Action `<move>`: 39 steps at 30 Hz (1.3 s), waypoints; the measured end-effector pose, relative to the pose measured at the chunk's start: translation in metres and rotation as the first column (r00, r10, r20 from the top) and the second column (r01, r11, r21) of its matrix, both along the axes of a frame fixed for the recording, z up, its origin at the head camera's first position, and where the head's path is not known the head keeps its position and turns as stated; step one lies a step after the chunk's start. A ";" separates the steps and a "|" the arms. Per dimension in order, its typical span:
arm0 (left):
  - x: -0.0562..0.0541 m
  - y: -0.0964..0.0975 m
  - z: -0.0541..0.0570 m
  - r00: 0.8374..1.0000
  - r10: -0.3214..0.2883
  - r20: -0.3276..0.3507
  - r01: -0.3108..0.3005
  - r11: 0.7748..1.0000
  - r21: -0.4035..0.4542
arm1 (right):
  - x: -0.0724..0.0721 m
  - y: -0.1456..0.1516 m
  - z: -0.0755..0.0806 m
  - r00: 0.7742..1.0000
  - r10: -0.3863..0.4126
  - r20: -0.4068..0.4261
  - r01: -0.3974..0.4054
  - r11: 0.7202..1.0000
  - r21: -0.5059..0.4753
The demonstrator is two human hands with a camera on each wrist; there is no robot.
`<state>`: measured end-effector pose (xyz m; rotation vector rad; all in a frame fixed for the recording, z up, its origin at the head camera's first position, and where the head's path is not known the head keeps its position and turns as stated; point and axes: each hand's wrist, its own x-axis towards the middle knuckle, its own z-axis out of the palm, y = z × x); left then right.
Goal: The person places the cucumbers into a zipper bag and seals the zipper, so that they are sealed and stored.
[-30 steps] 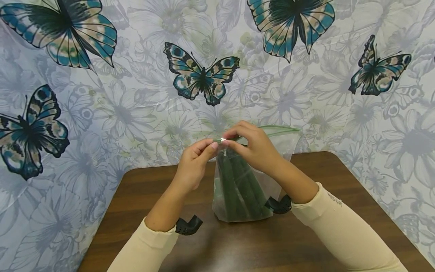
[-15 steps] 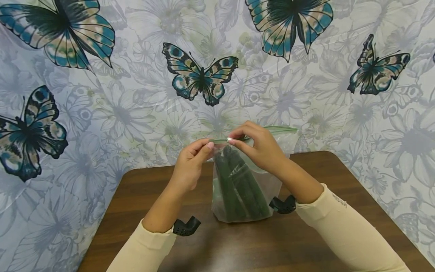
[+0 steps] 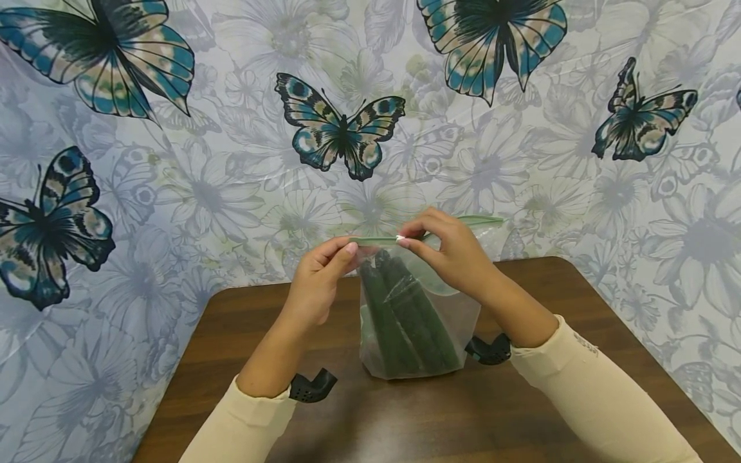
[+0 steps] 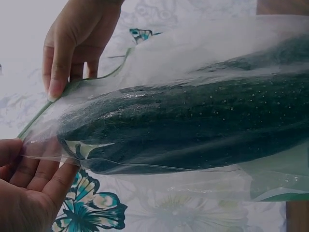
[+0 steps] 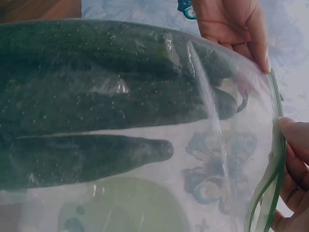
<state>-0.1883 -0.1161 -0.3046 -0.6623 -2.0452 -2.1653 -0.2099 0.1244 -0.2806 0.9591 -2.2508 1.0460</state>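
A clear zip bag [image 3: 466, 312] stands upright on the wooden table, holding several dark green cucumbers [image 3: 405, 321]. Along its top runs a green zip strip [image 3: 376, 242]. My left hand [image 3: 315, 283] pinches the strip's left end between thumb and forefinger; in the left wrist view its other fingers lie behind the clear film. Farther right, my right hand [image 3: 451, 254] pinches a small white slider [image 3: 399, 238] on the strip. Right of that hand, the two green edges stand apart, as the right wrist view shows at the zip [image 5: 265, 193]. Cucumber stems [image 5: 244, 100] point toward the bag's mouth.
The brown wooden table [image 3: 243, 347] has rounded far corners. Behind it hangs a cloth [image 3: 231, 161] printed with flowers and butterflies. A black wrist mount [image 3: 312, 386] sits on the left wrist, another black mount [image 3: 489, 349] on the right.
My right hand has slid to the right along the zip with the white slider, leaving a longer stretch of green strip between the hands. My left hand has shifted slightly left.
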 end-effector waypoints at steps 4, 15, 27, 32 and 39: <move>0.000 -0.001 0.000 1.000 0.005 0.001 -0.005 1.000 0.001 | 0.000 0.005 -0.001 1.000 -0.016 0.007 0.016 1.000 0.005; 0.000 -0.006 0.000 1.000 0.029 0.009 -0.029 1.000 0.004 | -0.002 0.020 -0.006 0.999 -0.036 -0.017 0.037 0.999 0.013; 0.001 -0.012 -0.002 0.999 0.037 0.027 -0.038 0.999 0.013 | -0.005 0.037 -0.010 0.997 -0.079 -0.019 0.080 0.996 0.034; 0.001 -0.014 -0.002 0.997 0.068 0.048 -0.068 0.998 0.004 | -0.006 0.044 -0.011 0.994 -0.108 -0.029 0.109 0.993 0.039; 0.002 -0.016 -0.001 0.995 0.079 0.055 -0.079 0.997 -0.002 | -0.008 0.058 -0.015 0.990 -0.133 -0.039 0.134 0.990 0.044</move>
